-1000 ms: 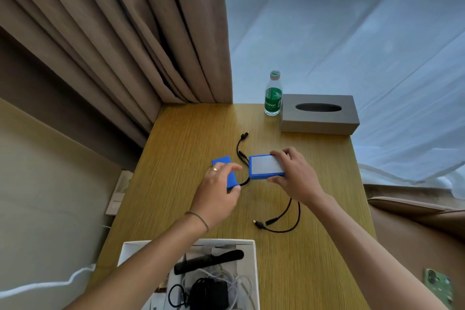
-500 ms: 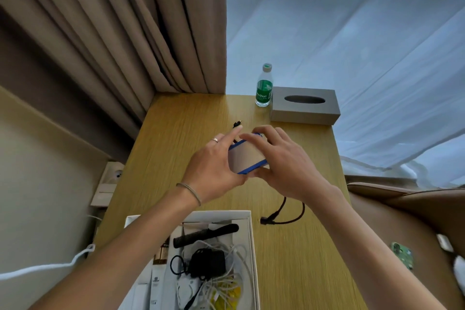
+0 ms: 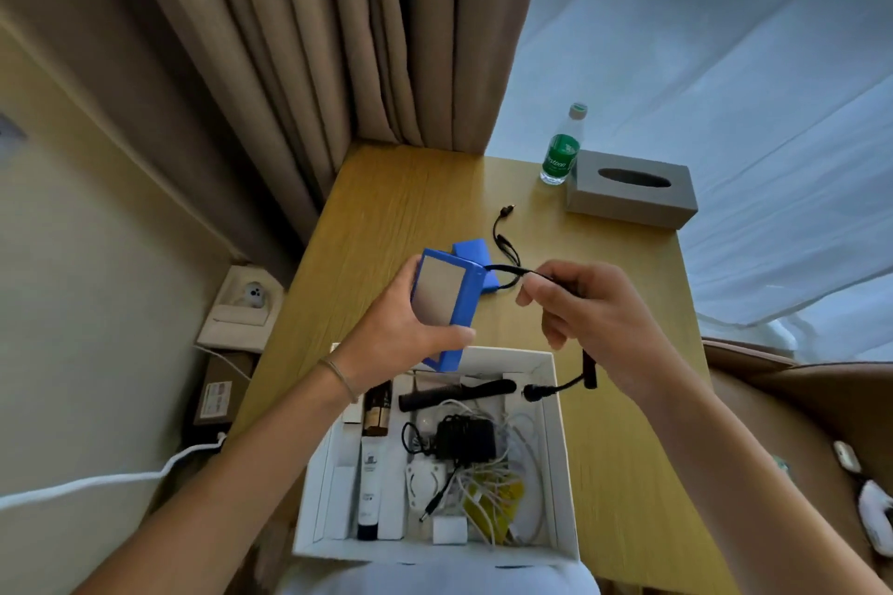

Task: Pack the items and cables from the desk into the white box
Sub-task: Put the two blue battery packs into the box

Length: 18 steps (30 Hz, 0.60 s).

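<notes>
Two blue packs [image 3: 443,300] show: one is gripped upright in the left hand [image 3: 401,329], thumb curled over its lower edge, just above the far rim of the white box [image 3: 555,449]. The second pack [image 3: 471,251] lies on the desk [image 3: 401,208] at 12 o'clock from the held one, partly hidden behind it. A black cable [image 3: 507,270] runs from the held pack's top corner toward 3 o'clock into the right hand [image 3: 589,319], whose fingertips pinch it; its plugs [image 3: 534,392] dangle over the box's far right corner. Another cable [image 3: 502,237] trails on the desk toward 12 o'clock. At 1 o'clock stand a bottle [image 3: 560,155] and tissue box [image 3: 633,193], touching or nearly so. Inside the white box lie a comb [image 3: 459,394], tube [image 3: 369,478], charger [image 3: 466,437] and white cords [image 3: 488,488].
</notes>
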{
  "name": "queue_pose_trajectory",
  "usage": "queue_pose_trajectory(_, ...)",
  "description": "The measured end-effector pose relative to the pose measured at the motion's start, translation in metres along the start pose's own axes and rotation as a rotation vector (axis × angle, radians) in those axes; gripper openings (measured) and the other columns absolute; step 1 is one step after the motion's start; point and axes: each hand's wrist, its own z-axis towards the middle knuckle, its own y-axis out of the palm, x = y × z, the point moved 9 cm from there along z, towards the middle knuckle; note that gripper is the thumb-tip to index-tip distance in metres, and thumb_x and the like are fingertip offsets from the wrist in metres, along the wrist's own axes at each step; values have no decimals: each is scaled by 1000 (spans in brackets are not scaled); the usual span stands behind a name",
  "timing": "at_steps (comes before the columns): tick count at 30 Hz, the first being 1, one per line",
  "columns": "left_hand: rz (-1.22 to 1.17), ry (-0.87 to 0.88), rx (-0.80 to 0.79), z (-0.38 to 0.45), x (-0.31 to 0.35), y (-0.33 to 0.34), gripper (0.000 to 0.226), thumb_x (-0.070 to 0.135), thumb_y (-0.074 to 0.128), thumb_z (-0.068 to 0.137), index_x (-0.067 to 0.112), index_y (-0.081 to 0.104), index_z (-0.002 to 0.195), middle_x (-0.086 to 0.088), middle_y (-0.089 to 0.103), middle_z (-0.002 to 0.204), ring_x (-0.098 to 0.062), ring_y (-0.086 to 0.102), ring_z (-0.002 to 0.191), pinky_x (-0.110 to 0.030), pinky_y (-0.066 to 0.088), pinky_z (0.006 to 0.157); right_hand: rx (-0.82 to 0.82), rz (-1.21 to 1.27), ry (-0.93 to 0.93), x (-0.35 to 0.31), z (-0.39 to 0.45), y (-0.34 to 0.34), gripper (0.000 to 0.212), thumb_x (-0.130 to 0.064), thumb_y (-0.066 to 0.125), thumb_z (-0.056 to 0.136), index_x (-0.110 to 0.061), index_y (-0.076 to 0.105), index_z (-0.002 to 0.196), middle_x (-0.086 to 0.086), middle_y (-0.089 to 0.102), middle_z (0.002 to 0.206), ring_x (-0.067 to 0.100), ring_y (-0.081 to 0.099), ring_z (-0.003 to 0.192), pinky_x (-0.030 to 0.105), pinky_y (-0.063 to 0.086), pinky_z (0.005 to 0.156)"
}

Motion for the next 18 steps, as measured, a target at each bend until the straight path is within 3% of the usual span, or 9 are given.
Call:
queue_pose_trajectory(3,-119,-94,-58,-21,-20,-11,59,34,87,73,29,54,122,6,69,102,-7,68,89,-22,56,70,-14,72,67,6,1,20,31,-20,54,103,1,72,89,-2,31,55,14,31,50,20,34,48)
queue_pose_trajectory(6,-119,-151,-81,-37,-34,-26,47,44,71,83,22,51,120,8,72,93,-13,70,86,-24,56,62,-59,201,210,30,-2,44,31,-20,50,105,2,70,95,-6,29,57,11,26,49,18,30,44)
queue_pose_trajectory(10,119,-143,-231,-48,-45,-30,31,46,61,93,28,50,117,-4,71,99,-19,74,88,-37,61,59,-61,317,415,75,-13,69,28,-20,48,106,-1,68,97,-5,26,59,8,23,46,18,27,38)
queue_pose_trajectory(12,218,-147,-285,-53,-55,-30,23,46,57,96,31,51,113,-1,70,99,-15,73,89,-37,62,58,-59,332,495,97,-19,75,29,-19,48,106,-2,68,95,-5,25,59,8,22,45,18,26,36)
queue_pose_trajectory(14,304,-185,-325,-58,-69,-30,19,46,56,96,34,51,110,2,69,100,-12,72,89,-34,61,57,-77,297,552,114,-25,80,29,-17,49,105,0,70,96,-5,27,57,8,24,44,18,26,36)
queue_pose_trajectory(18,525,-288,-425,-63,-97,-25,19,46,54,97,32,54,109,-1,69,95,-20,73,81,-41,62,60,-90,176,659,138,-40,84,27,-14,52,103,3,73,98,-3,34,56,9,28,44,19,26,38)
